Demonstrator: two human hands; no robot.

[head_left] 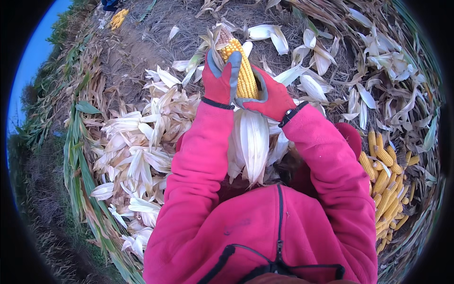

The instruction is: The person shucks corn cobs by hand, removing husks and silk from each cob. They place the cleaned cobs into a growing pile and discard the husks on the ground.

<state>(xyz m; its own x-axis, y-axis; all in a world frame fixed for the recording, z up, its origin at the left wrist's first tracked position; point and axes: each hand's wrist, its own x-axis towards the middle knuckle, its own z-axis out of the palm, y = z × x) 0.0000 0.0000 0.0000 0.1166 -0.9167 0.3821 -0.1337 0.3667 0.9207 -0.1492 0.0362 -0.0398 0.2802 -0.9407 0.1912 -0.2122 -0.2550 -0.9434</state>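
A yellow ear of corn (246, 78) is held up in front of me between both hands, its tip pointing away, with bare reddish cob and dry husk at that end. My left hand (221, 75), in a red and grey glove, wraps the far left part of the ear and the husk beside it. Around the near right end closes my right hand (272, 97), in a matching glove. Pale peeled husk (254, 142) hangs down below the ear toward my lap. The fingertips behind the ear are hidden.
At my left lies a big heap of pale husks (151, 128). A pile of bare yellow ears (388, 189) lies at my right. Farther off at the upper left is a small pile of corn (119, 19). Dry stalks (85, 165) and loose husks surround me.
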